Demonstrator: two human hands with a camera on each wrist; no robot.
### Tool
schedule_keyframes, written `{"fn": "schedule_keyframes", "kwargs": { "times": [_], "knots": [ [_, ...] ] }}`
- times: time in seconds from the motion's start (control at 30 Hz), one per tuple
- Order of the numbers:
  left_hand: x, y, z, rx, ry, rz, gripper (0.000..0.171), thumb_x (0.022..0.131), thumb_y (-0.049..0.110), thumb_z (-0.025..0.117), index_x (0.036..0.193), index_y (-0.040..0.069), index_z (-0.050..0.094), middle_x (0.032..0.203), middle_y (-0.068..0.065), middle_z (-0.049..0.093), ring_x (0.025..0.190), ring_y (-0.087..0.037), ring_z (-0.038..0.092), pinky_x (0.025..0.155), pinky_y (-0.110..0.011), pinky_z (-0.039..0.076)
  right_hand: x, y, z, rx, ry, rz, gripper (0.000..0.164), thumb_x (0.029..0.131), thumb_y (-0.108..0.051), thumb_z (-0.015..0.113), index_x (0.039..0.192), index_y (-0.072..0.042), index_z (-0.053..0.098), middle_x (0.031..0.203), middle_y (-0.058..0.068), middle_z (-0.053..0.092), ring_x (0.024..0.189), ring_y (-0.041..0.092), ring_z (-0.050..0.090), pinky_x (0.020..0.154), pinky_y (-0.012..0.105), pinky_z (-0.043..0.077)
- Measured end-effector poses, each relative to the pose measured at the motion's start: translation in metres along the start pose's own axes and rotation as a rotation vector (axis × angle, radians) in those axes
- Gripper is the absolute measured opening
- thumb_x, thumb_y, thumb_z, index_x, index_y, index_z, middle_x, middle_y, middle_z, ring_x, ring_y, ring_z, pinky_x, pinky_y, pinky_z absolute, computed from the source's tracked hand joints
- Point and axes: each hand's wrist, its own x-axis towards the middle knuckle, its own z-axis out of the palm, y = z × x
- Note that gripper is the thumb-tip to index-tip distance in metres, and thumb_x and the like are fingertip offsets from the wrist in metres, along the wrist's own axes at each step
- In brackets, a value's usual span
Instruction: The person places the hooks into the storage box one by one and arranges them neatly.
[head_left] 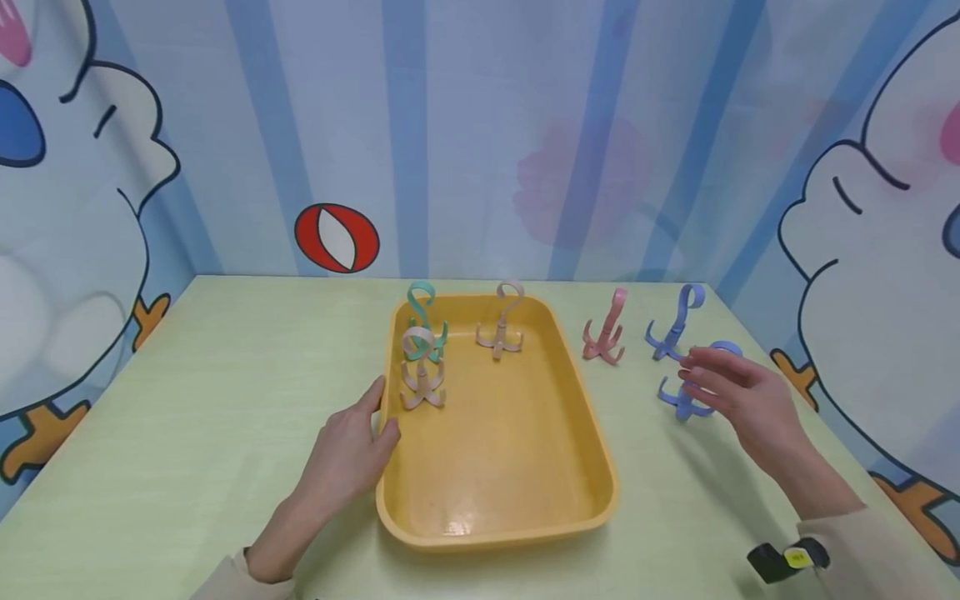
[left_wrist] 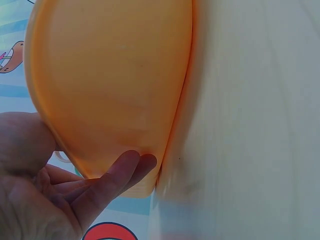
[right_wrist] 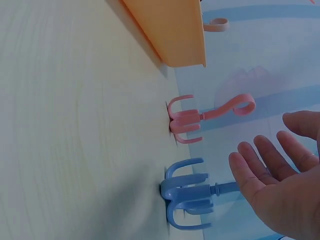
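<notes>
My left hand [head_left: 345,454] grips the left rim of a yellow plastic tray [head_left: 592,433], thumb over the edge and fingers along the outer wall [left_wrist: 115,115]. Inside the tray stand a green multi-prong hook [head_left: 422,292] and two beige ones, a back one [head_left: 498,337] and a front one [head_left: 423,387] partly covering the green. My right hand [head_left: 750,400], fingers apart and slightly bent, hovers by the nearer blue hook [head_left: 684,407] and hides part of its stem. Whether they touch, I cannot tell. Behind it stands another blue hook [head_left: 667,342], with a pink hook [head_left: 603,337] to its left.
The pale green table [head_left: 187,400] reaches back to a blue striped backdrop [head_left: 480,150]. Side panels carry large white cartoon figures [head_left: 60,275]. A black wrist strap [head_left: 772,562] is at my right cuff.
</notes>
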Motion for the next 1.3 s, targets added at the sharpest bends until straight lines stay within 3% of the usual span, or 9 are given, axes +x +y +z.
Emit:
{"fn": "schedule_keyframes", "kwargs": {
  "times": [0.2, 0.53, 0.63, 0.8, 0.97, 1.3],
  "knots": [
    [0.000, -0.001, 0.000, 0.000, -0.004, -0.007, 0.069, 0.101, 0.016, 0.053, 0.163, -0.005, 0.031, 0.150, -0.027, 0.058, 0.047, -0.011, 0.044, 0.051, -0.029, 0.042, -0.005, 0.003, -0.016, 0.113, -0.020, -0.023, 0.022, 0.100, -0.010, 0.071, 0.120, -0.017, 0.076, 0.110, -0.007, 0.081, 0.099, 0.008, 0.078, 0.085, 0.024, 0.061],
    [0.000, -0.001, 0.000, 0.013, 0.002, 0.001, 0.068, 0.102, 0.016, 0.053, 0.162, -0.007, 0.031, 0.149, -0.028, 0.058, 0.051, -0.013, 0.048, 0.054, -0.030, 0.043, -0.012, 0.003, -0.035, 0.172, 0.027, -0.014, 0.019, 0.102, -0.010, 0.068, 0.113, -0.021, 0.080, 0.103, -0.004, 0.083, 0.091, 0.012, 0.080, 0.079, 0.025, 0.062],
    [0.000, -0.001, 0.000, 0.013, 0.000, -0.004, 0.068, 0.102, 0.016, 0.053, 0.162, -0.007, 0.031, 0.150, -0.028, 0.058, 0.050, -0.013, 0.047, 0.054, -0.030, 0.043, -0.013, 0.003, -0.037, 0.200, 0.064, 0.000, 0.016, 0.102, -0.012, 0.069, 0.110, -0.019, 0.080, 0.100, -0.003, 0.083, 0.089, 0.012, 0.080, 0.078, 0.026, 0.063],
    [0.000, -0.001, 0.000, 0.013, -0.002, -0.005, 0.068, 0.102, 0.017, 0.053, 0.162, -0.007, 0.031, 0.150, -0.028, 0.058, 0.049, -0.012, 0.046, 0.053, -0.030, 0.043, -0.013, 0.001, -0.040, 0.218, 0.193, 0.048, 0.008, 0.100, -0.016, 0.073, 0.099, -0.016, 0.081, 0.090, -0.003, 0.082, 0.081, 0.012, 0.080, 0.072, 0.028, 0.063],
    [0.000, -0.001, 0.001, -0.004, -0.004, 0.004, 0.068, 0.102, 0.016, 0.053, 0.162, -0.008, 0.030, 0.149, -0.029, 0.058, 0.046, -0.010, 0.042, 0.049, -0.027, 0.041, -0.011, 0.002, -0.042, 0.241, 0.273, 0.023, 0.006, 0.098, -0.012, 0.075, 0.097, -0.016, 0.080, 0.089, -0.006, 0.081, 0.080, 0.009, 0.079, 0.069, 0.026, 0.063],
    [0.000, -0.002, 0.001, -0.015, -0.004, 0.011, 0.069, 0.102, 0.016, 0.052, 0.162, -0.008, 0.030, 0.149, -0.029, 0.058, 0.046, -0.010, 0.041, 0.048, -0.026, 0.041, 0.002, 0.010, -0.041, 0.264, 0.147, -0.019, 0.028, 0.097, -0.003, 0.073, 0.117, -0.022, 0.075, 0.110, -0.011, 0.077, 0.098, 0.002, 0.076, 0.081, 0.021, 0.061]
  ]
}}
